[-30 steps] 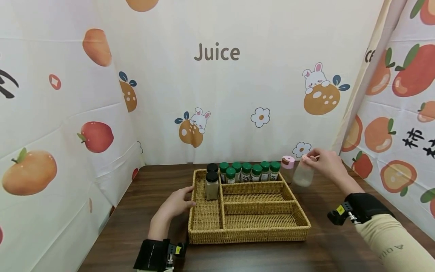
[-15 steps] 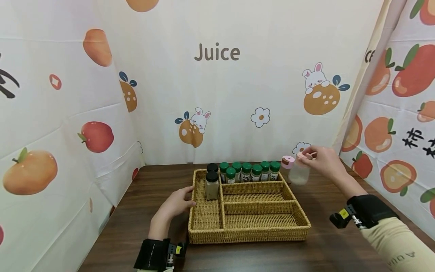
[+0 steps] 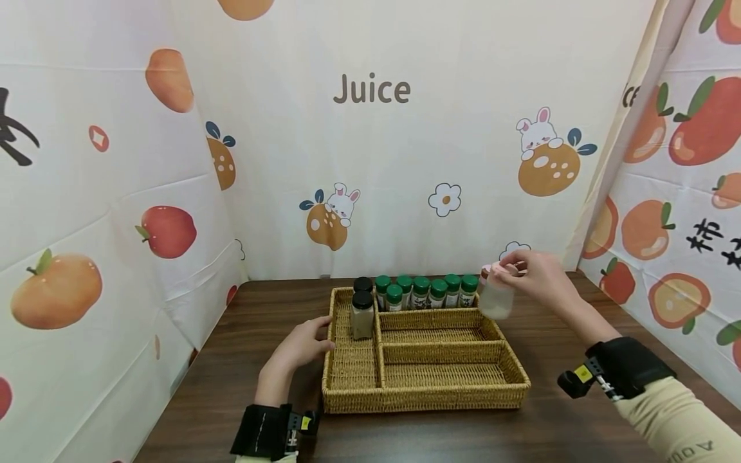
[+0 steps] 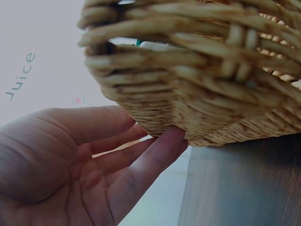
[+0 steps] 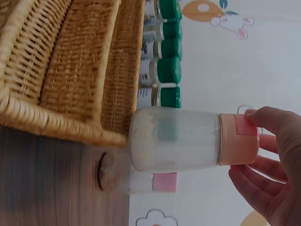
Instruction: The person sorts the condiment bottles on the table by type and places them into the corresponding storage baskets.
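My right hand [image 3: 538, 276] pinches the peach-pink lid of a clear jar [image 5: 181, 139] holding pale contents. The jar hangs upright near the back right corner of a divided wicker basket [image 3: 428, 400]. In the right wrist view its base overlaps the basket rim. Behind it stands another pink-lidded jar [image 5: 164, 182], partly hidden in the head view. My left hand [image 3: 298, 347] touches the basket's left side with its fingertips, fingers fairly straight, as the left wrist view shows. Several green-capped spice jars [image 3: 437, 292] stand in the back compartment.
Two black-capped jars [image 3: 363, 315] stand one behind the other in the basket's left compartment. Low wicker dividers separate the compartments. A dark wooden table [image 3: 428, 437] lies underneath, enclosed by fruit-printed cloth at the back and sides.
My right hand has carried the jar leftward, from right of the other pink-lidded jar to in front of it, near the basket's corner. My left hand stays at the basket's side.
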Motion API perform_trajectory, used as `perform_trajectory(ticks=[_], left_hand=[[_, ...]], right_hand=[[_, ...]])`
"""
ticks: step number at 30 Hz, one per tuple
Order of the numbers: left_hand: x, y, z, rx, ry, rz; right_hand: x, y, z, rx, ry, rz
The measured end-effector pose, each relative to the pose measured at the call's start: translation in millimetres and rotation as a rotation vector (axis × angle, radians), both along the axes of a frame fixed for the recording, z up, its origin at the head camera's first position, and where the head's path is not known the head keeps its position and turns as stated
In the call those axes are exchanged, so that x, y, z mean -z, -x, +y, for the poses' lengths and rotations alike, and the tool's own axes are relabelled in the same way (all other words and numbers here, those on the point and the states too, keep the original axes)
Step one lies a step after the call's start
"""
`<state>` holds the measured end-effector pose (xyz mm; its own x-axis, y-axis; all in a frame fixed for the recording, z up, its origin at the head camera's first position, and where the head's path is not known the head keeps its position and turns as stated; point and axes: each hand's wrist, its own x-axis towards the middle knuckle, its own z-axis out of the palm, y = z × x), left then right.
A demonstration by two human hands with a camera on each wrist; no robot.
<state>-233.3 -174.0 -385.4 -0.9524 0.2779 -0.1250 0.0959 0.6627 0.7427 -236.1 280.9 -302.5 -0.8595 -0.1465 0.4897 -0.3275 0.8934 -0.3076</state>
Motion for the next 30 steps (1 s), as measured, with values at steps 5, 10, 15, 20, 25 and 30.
perform_trajectory(ticks=[5, 10, 15, 20, 25, 30], left_hand=[[0.8, 0.6, -0.4, 0.004, -0.001, 0.01], [0.6, 0.6, -0.7, 0.005, 0.006, 0.014], [0.1, 1.0, -0.5, 0.005, 0.008, 0.009], [0.6, 1.5, -0.2, 0.008, 0.005, 0.011], [1.5, 1.7, 0.0, 0.011, 0.007, 0.011], [1.8, 1.6, -0.5, 0.008, 0.005, 0.006]], right_hand=[[-1.2, -0.5, -17.0, -0.023, -0.01, -0.001], [-2.4, -0.5, -35.9, -0.057, -0.002, -0.006], [-3.8, -0.3, -53.2, -0.082, 0.016, -0.035], [-3.5, -0.6, -69.8, -0.123, 0.027, -0.056], [-1.7, -1.8, -87.2, -0.158, 0.034, -0.05], [-1.2, -2.2, -104.4, -0.188, 0.051, -0.055]])
